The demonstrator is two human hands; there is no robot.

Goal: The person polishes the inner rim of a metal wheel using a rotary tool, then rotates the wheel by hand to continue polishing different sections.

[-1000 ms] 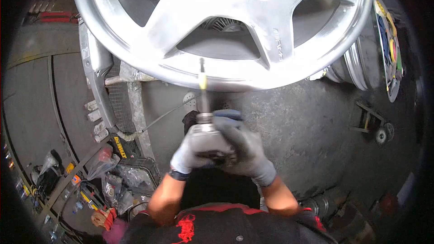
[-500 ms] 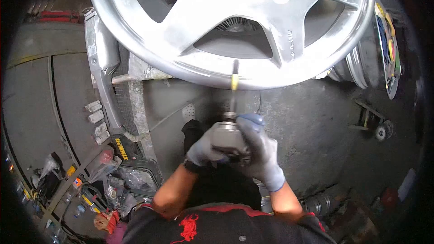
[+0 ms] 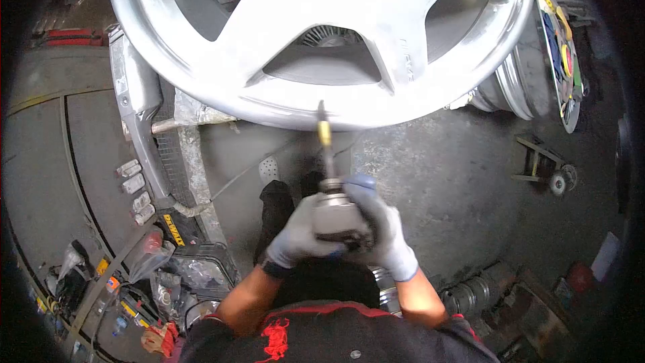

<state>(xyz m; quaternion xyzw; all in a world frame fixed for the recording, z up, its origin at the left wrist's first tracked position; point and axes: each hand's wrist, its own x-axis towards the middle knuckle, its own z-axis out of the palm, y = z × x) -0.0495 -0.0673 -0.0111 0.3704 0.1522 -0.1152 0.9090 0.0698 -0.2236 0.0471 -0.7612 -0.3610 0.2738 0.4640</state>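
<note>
Both gloved hands hold a grey die grinder [image 3: 336, 218] in front of my body. My left hand [image 3: 295, 232] wraps its left side, and my right hand [image 3: 383, 225] closes around the right side. The tool's slim shaft, with a yellow band [image 3: 325, 133], points away from me and ends in a dark tip [image 3: 321, 106]. In this view that tip overlaps the lower rim of a large silver alloy wheel [image 3: 289, 104], which lies face up with wide spokes and bolt holes. My palms hide part of the tool body.
A grey metal bracket [image 3: 144, 121] stands left of the wheel. Several small blocks [image 3: 133, 183], a DeWalt case [image 3: 176, 228] and plastic bags [image 3: 151, 255] lie at lower left. On the right are another wheel [image 3: 514, 87], a round holder of tools [image 3: 561, 54] and a small wheeled frame [image 3: 544, 168].
The whole scene has shifted a little left and up in view. Both hands keep their hold on the die grinder, whose tip now overlaps a spot slightly further left on the rim.
</note>
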